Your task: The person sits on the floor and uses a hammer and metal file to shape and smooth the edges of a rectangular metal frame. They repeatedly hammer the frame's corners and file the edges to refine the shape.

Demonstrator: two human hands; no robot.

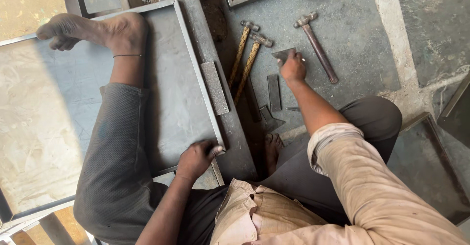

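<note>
L hand [196, 159] on tray [188, 44] (foot inside), hammers [247, 61]

We note a dull grey tray [161, 98] with a paler rim. Trousers [117, 161] are dark grey, finely dotted; the shirt [372, 196] is beige. Two hammers [247, 61] have tan, seemingly cord-wrapped handles; the third hammer [317, 46] has a brownish one.
</note>
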